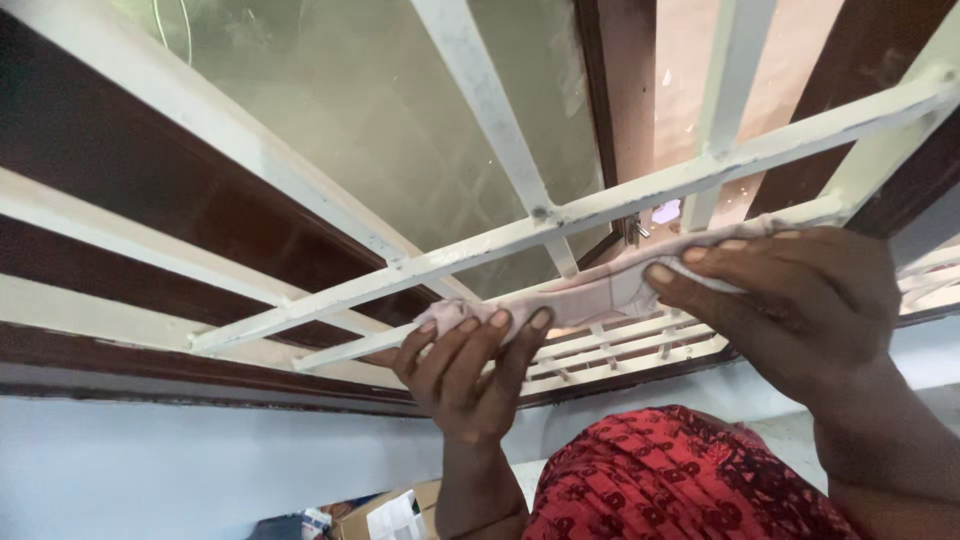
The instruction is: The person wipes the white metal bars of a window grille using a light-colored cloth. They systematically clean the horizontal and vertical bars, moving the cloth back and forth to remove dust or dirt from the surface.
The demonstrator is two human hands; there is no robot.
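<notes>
A pale pinkish cloth (pixel 590 292) is stretched along a white metal bar of the window grille (pixel 480 245). My left hand (pixel 470 370) grips the cloth's left end from below, fingers curled over it. My right hand (pixel 790 300) grips the right end, fingers pressed on top of the cloth against the bar. The cloth's middle runs between the two hands along the bar.
Behind the grille are frosted glass panes (pixel 370 110) in a dark brown wooden frame (pixel 620 90). A pale blue wall (pixel 150 460) lies below the sill. Red patterned fabric (pixel 670 480) fills the bottom centre; a cardboard box (pixel 390 512) sits at the bottom edge.
</notes>
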